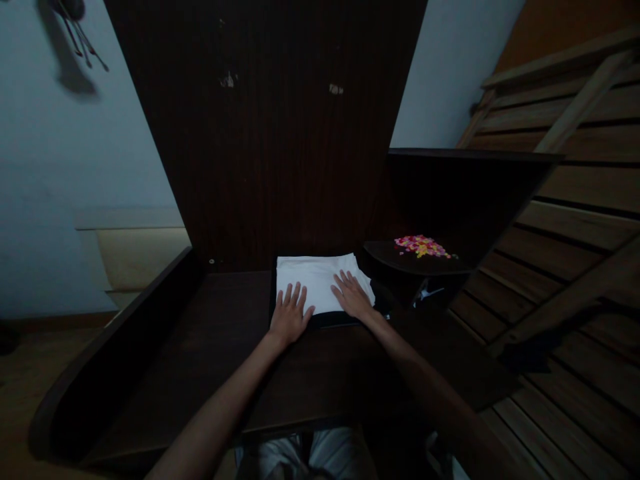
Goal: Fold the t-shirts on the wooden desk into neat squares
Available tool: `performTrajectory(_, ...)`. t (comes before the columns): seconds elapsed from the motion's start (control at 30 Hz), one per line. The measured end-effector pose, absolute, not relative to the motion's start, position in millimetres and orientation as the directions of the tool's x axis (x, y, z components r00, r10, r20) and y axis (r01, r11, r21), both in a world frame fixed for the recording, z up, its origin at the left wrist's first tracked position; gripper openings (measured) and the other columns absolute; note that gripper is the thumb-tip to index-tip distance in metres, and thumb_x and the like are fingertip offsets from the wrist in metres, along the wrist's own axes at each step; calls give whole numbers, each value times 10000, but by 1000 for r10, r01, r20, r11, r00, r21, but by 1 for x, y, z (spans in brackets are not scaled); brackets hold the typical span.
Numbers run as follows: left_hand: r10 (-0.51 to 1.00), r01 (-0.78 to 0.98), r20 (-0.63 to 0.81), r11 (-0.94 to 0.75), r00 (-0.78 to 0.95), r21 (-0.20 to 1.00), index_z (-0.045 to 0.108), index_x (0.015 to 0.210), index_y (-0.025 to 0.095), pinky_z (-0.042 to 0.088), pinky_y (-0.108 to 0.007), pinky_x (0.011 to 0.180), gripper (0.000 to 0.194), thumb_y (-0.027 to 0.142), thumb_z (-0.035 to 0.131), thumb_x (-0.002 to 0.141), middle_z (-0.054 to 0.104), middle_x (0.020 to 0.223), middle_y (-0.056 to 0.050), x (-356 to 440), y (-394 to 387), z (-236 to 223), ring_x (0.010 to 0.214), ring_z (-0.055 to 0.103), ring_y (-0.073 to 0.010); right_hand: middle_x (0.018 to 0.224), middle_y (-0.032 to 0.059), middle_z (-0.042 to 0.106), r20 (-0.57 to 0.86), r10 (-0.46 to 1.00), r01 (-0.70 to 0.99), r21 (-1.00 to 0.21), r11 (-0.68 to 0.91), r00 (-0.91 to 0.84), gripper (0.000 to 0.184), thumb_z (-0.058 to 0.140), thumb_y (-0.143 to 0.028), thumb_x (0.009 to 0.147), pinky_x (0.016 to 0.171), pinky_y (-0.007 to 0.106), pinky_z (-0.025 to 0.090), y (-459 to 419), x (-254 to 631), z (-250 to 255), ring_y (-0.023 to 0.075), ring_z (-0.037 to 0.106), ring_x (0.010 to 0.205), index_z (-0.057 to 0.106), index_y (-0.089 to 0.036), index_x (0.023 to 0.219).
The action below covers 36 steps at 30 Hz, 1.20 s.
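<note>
Left hand [289, 319] palm down, fingers spread, gripping nothing; pressing front-left of white cloth [317, 277], folded by look of it. Right hand [354, 297] same, flat on right side. Cloth on dark flat base [333, 321], back of worktop [227, 320]. Uneven push could ruck cloth, skew uneven right edge. Shelf [383, 255] right: loose petal-like bits [423, 247], bump from right hand could scatter them.

Matt, faintly creased white cloth [320, 283] near six o'clock, smooth dark wood desk [310, 383] below, wood-grained panel [275, 167] at twelve with rough chipped spots [336, 89], wooden slats [590, 187] at three.
</note>
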<state>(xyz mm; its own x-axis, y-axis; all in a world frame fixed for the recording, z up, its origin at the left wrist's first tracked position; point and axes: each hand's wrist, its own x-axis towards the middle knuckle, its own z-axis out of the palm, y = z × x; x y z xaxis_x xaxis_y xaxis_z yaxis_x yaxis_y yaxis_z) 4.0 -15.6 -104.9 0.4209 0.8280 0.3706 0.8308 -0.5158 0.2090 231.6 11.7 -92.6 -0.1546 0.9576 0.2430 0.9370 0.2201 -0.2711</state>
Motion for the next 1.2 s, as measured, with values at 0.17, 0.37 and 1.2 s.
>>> performTrajectory(0.17, 702, 721, 395, -681, 592, 130, 292, 1533, 187, 188, -525, 1208, 595, 399, 385, 986, 314, 1583, -122, -31, -61, -117, 1484, 216, -277, 1602, 95, 251, 377, 869, 864, -258, 432, -322, 557, 342, -403, 1005, 1215, 537, 178, -49, 234, -110, 261, 153, 1497, 339, -188, 1519)
performTrajectory(0.37, 617, 586, 390, -782, 683, 211, 420, 1469, 221, 324, -476, 1174, 496, 304, 403, 980, 430, 1528, -90, -75, -97, -113, 1444, 332, -235, 1574, 104, 317, 398, 747, 722, -249, 646, -532, 482, 417, -334, 991, 1191, 551, 246, -107, 233, -117, 262, 192, 1487, 454, -201, 1453)
performTrajectory(1.2, 606, 551, 120, -775, 786, 309, 200, 1542, 335, 269, -504, 1194, 633, 438, 452, 971, 254, 1597, -38, -103, -116, -101, 1464, 261, -243, 1598, 97, 233, 86, 623, 541, -413, 732, -777, 643, 484, -506, 953, 1209, 511, 186, -121, 193, -99, 269, 168, 1490, 333, -238, 1518)
